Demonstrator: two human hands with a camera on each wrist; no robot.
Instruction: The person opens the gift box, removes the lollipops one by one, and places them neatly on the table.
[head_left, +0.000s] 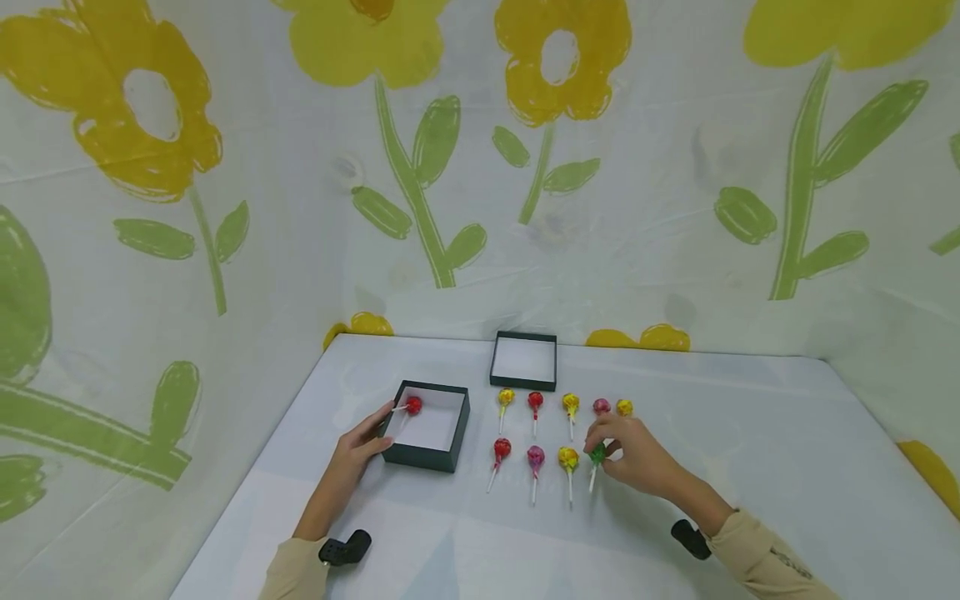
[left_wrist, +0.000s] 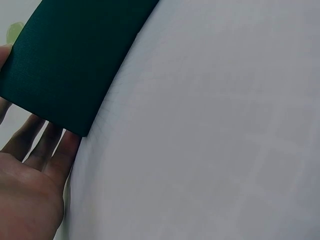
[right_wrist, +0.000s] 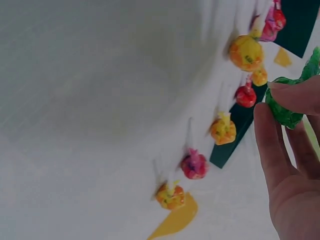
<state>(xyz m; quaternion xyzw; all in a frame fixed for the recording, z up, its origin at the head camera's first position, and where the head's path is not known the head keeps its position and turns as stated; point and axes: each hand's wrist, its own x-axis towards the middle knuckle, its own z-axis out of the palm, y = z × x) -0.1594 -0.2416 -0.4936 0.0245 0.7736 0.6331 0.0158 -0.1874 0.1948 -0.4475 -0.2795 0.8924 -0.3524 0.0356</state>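
My left hand (head_left: pixel 354 448) grips the left side of an open dark green box (head_left: pixel 423 457), its thumb at the near corner. In the left wrist view, the fingers lie against the box wall (left_wrist: pixel 65 65). One red lollipop (head_left: pixel 413 406) is inside the white-lined box, its stick over the left rim. My right hand (head_left: pixel 637 454) pinches a green-wrapped lollipop (head_left: pixel 597 454) by its head, at the right end of the near row. That green lollipop (right_wrist: pixel 286 114) sits between thumb and fingers in the right wrist view. Whether it touches the table is unclear.
Two rows of lollipops lie right of the box, among them a near red lollipop (head_left: pixel 502 448), a purple one (head_left: pixel 536 457) and a yellow one (head_left: pixel 568 457). Behind them rests the box lid (head_left: pixel 522 386). A flower-printed curtain (head_left: pixel 637 275) backs the white table (head_left: pixel 450 542).
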